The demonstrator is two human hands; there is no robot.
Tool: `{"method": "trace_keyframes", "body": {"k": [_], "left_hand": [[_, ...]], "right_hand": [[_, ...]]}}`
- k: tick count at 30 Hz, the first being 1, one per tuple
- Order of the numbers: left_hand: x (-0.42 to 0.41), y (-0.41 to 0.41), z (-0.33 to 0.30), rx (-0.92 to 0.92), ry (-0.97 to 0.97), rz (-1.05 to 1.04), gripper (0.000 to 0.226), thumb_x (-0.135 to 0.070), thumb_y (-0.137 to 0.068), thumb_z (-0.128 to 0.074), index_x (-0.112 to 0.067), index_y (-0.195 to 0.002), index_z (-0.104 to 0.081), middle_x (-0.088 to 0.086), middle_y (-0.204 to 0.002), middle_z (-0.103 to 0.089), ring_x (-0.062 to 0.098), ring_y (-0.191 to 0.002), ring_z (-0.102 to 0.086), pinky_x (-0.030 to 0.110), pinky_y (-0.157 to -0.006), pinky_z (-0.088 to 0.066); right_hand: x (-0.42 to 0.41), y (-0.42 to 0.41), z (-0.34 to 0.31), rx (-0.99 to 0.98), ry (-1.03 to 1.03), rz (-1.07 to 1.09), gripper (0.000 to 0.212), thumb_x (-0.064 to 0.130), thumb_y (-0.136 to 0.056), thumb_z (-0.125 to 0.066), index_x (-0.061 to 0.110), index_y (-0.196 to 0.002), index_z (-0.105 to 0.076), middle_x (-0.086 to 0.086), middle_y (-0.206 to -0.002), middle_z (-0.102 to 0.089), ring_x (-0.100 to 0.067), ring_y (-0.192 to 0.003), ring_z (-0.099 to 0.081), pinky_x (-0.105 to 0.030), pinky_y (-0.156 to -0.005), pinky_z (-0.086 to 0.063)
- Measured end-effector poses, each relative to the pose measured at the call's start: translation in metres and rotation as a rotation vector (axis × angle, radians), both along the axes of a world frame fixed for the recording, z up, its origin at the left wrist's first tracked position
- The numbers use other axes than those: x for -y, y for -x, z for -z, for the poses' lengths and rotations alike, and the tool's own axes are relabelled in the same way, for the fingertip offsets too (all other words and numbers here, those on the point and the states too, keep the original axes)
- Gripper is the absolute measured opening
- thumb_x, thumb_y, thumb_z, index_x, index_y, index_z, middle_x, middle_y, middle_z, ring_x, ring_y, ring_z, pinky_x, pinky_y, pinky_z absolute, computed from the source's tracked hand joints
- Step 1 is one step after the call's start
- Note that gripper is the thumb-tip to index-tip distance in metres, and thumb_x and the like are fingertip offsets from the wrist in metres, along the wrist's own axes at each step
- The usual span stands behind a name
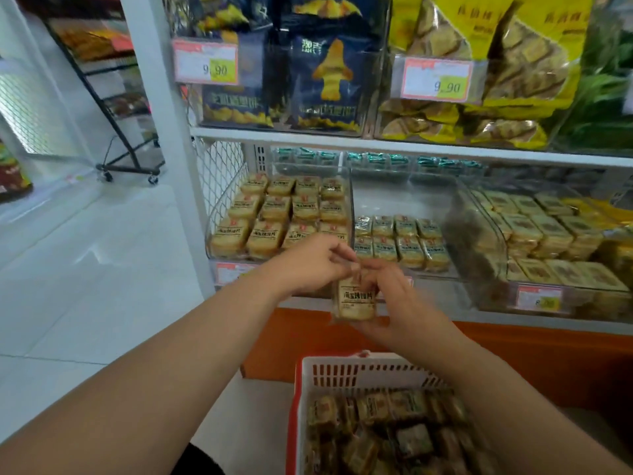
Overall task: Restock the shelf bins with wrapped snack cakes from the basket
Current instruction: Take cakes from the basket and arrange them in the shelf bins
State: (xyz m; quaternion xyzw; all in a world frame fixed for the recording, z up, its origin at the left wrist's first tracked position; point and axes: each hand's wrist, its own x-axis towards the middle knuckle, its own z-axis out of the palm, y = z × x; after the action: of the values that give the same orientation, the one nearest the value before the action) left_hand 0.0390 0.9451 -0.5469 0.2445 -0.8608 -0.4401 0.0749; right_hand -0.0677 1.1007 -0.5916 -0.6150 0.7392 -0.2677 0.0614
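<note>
Both hands pinch one wrapped snack cake point(356, 298) above the basket point(359, 373): left hand point(308, 262) at its top edge, right hand point(394, 296) alongside, before the half-empty middle bin point(400, 241).

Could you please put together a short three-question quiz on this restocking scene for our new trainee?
1. True or false: the basket on the floor holds no more wrapped cakes.
2. Which bin on the lower shelf has the most bare space? A) the left bin B) the middle bin C) the right bin
3. What do the left hand and right hand hold between them?

Key
1. False: it is full of wrapped cakes.
2. B: only two front rows lie in it, with its back part bare.
3. One wrapped snack cake, held upright in front of the shelf, above the basket.
</note>
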Motion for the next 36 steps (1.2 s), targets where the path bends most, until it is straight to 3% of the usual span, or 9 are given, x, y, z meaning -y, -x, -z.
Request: {"method": "trace_keyframes", "body": {"k": [3,7,12,15,19,25,32,36], "left_hand": [[0.025,-0.001,-0.010,-0.108,0.064,-0.116,0.024,-0.039,-0.101,-0.050,-0.025,-0.115,-0.063,-0.009,-0.116,-0.065,0.009,-0.106,-0.058,0.030,-0.087,-0.046],[0.061,-0.001,-0.005,-0.062,0.429,-0.239,0.034,-0.038,-0.103,-0.043,-0.025,-0.132,-0.054,-0.005,-0.127,-0.061,0.012,-0.102,-0.057,0.030,-0.080,-0.045],[0.088,0.013,0.013,0.125,0.497,-0.214,0.049,-0.045,-0.100,-0.046,-0.029,-0.146,-0.040,0.005,-0.147,-0.047,0.028,-0.131,-0.047,0.044,-0.104,-0.043],[0.095,0.017,0.018,0.163,0.489,-0.193,0.052,-0.045,-0.101,-0.045,-0.034,-0.150,-0.032,0.004,-0.153,-0.040,0.032,-0.138,-0.038,0.051,-0.109,-0.038],[0.102,0.011,0.021,0.205,0.470,-0.199,0.058,-0.049,-0.101,-0.043,-0.036,-0.153,-0.023,0.003,-0.160,-0.028,0.031,-0.146,-0.026,0.052,-0.115,-0.030],[0.101,0.011,0.023,0.265,0.445,-0.227,0.059,-0.051,-0.100,-0.042,-0.030,-0.153,-0.025,0.009,-0.156,-0.032,0.033,-0.145,-0.026,0.052,-0.114,-0.030],[0.095,0.014,0.022,0.283,0.488,-0.242,0.055,-0.050,-0.101,-0.041,-0.027,-0.150,-0.032,0.006,-0.155,-0.035,0.032,-0.142,-0.030,0.050,-0.113,-0.030],[0.094,0.014,0.022,0.296,0.491,-0.231,0.055,-0.049,-0.101,-0.040,-0.028,-0.151,-0.030,0.004,-0.158,-0.029,0.029,-0.145,-0.024,0.048,-0.116,-0.022]], "right_hand": [[0.027,0.017,-0.017,0.065,0.026,0.026,0.045,0.030,-0.078,-0.078,0.032,-0.105,-0.042,0.023,-0.127,-0.036,0.005,-0.106,-0.047,-0.010,-0.083,-0.046],[0.071,0.043,-0.037,0.294,0.141,0.060,0.045,0.017,-0.078,-0.080,0.026,-0.105,-0.046,0.018,-0.126,-0.045,0.005,-0.104,-0.050,-0.004,-0.075,-0.042],[0.143,0.075,-0.046,0.335,0.083,0.117,0.045,0.018,-0.080,-0.079,0.023,-0.110,-0.046,0.013,-0.101,-0.051,-0.003,-0.082,-0.051,-0.005,-0.055,-0.040],[0.180,0.099,-0.039,0.281,0.008,0.125,0.049,0.018,-0.078,-0.081,0.022,-0.115,-0.048,0.005,-0.110,-0.054,-0.011,-0.096,-0.052,-0.006,-0.060,-0.038],[0.211,0.121,-0.033,0.218,-0.050,0.154,0.057,0.022,-0.077,-0.082,0.018,-0.126,-0.051,0.004,-0.119,-0.051,-0.016,-0.109,-0.051,-0.022,-0.076,-0.038],[0.228,0.130,-0.036,0.062,-0.084,0.189,0.061,0.034,-0.081,-0.077,0.021,-0.133,-0.050,-0.002,-0.135,-0.051,-0.023,-0.128,-0.040,-0.026,-0.087,-0.036],[0.235,0.141,-0.037,0.038,-0.126,0.221,0.066,0.050,-0.078,-0.075,0.023,-0.132,-0.051,-0.004,-0.139,-0.052,-0.022,-0.119,-0.052,-0.031,-0.092,-0.043],[0.235,0.146,-0.040,0.128,-0.151,0.189,0.063,0.045,-0.081,-0.075,0.025,-0.134,-0.048,-0.004,-0.140,-0.048,-0.016,-0.113,-0.045,-0.028,-0.081,-0.035]]}}
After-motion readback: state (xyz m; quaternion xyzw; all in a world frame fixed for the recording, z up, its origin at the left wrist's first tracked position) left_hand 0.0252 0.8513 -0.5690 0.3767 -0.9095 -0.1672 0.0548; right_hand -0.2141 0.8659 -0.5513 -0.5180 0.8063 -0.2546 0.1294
